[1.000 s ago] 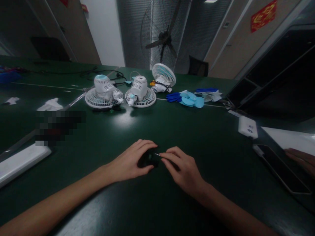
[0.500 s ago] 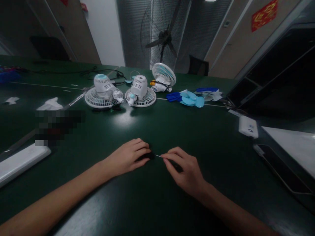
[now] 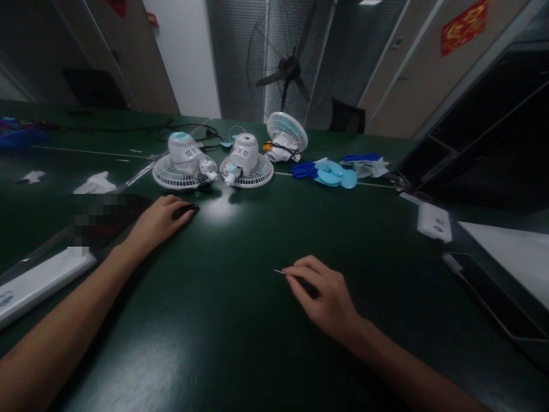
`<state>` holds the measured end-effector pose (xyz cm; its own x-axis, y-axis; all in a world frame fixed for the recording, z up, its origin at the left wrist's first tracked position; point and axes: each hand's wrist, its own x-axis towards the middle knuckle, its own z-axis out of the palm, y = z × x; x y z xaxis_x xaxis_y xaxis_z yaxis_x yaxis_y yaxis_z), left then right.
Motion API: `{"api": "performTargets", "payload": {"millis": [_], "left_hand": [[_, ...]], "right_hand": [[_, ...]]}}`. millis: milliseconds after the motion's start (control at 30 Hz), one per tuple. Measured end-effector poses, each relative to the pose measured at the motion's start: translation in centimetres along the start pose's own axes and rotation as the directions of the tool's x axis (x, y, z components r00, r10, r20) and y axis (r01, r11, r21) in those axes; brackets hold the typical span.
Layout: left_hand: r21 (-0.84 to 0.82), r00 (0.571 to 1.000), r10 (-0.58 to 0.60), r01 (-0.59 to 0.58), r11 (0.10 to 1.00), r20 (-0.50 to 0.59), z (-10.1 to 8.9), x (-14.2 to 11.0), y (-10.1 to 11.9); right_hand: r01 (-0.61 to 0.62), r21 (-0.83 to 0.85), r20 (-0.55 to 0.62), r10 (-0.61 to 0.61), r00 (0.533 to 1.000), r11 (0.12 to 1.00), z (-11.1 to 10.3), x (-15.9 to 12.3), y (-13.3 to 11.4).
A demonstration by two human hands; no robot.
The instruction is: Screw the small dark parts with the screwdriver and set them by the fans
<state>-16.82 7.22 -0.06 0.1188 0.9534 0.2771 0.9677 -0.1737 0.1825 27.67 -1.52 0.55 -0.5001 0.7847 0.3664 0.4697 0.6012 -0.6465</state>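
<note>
My left hand (image 3: 160,222) is closed on a small black object (image 3: 191,208) whose kind I cannot make out; it is low over the table, left of centre and in front of the fans. My right hand (image 3: 323,292) pinches a thin metal rod (image 3: 278,271) between thumb and fingertips. The rod's bare tip points left, and its other end is hidden in the hand. Behind my left hand a white desk fan head (image 3: 184,154) lies face down. A second fan head (image 3: 243,157) lies the same way beside it.
A third fan (image 3: 285,134) leans farther back. To its right are blue gloves (image 3: 303,169) and a light-blue fan blade (image 3: 334,173). A white long box (image 3: 47,283) lies at left, a white power bank-like box (image 3: 434,222) and a dark phone-like slab (image 3: 493,294) at right.
My left hand has moved away from the rod's tip, to the left and farther back, carrying the small black object. My right hand stays almost still with the rod.
</note>
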Motion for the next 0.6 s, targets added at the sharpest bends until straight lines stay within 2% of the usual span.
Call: {"api": "performTargets", "payload": {"millis": [200,600], "left_hand": [[0.092,0.999,-0.016,0.011,0.996,0.047,-0.5,-0.1,-2.0],[-0.071,0.990,-0.134,0.137,0.988,0.045,0.1,0.5,-3.4]], "right_hand": [[0.000,-0.008,-0.008,0.000,1.000,1.000,0.0,-0.1,0.0],[0.001,0.016,0.010,-0.002,1.000,1.000,0.0,0.0,0.0]]}}
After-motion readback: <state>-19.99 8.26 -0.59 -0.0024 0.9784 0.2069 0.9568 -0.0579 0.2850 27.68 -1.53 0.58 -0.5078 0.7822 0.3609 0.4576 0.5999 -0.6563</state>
